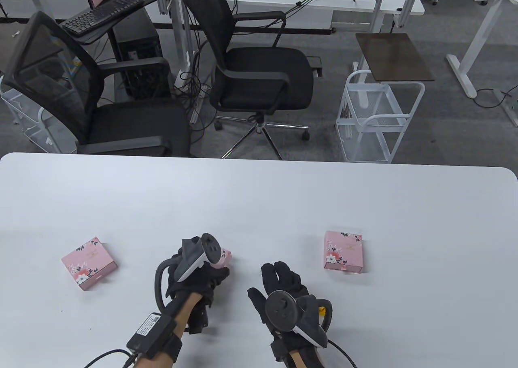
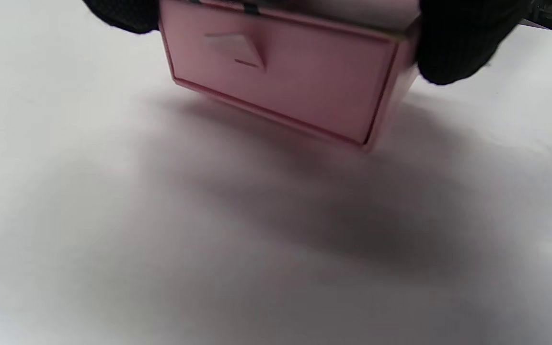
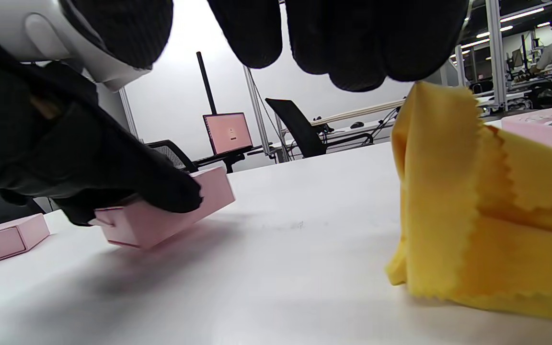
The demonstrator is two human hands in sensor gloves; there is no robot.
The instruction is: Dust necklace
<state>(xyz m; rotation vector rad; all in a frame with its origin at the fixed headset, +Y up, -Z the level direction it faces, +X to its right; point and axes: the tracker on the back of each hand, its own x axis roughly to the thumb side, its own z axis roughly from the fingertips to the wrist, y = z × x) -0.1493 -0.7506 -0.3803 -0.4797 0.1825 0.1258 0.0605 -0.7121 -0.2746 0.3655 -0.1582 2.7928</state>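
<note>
My left hand [image 1: 202, 275] grips a small pink drawer box [image 1: 225, 258] near the table's front middle. In the left wrist view the box [image 2: 281, 81] is closed, with gloved fingers [image 2: 458, 43] on both sides and its near edge tilted just off the table. The right wrist view shows the same box [image 3: 161, 220] under my left hand [image 3: 89, 158]. My right hand [image 1: 283, 279] is open and flat, to the right of it, and holds nothing. A yellow cloth [image 3: 472, 215] lies crumpled on the table below my right hand, and a corner shows in the table view [image 1: 321, 310]. No necklace is visible.
A second pink floral box [image 1: 89, 262] lies at the left and a third [image 1: 343, 251] at the right of the white table [image 1: 259, 198]. Office chairs and a white wire cart [image 1: 376, 121] stand beyond the far edge.
</note>
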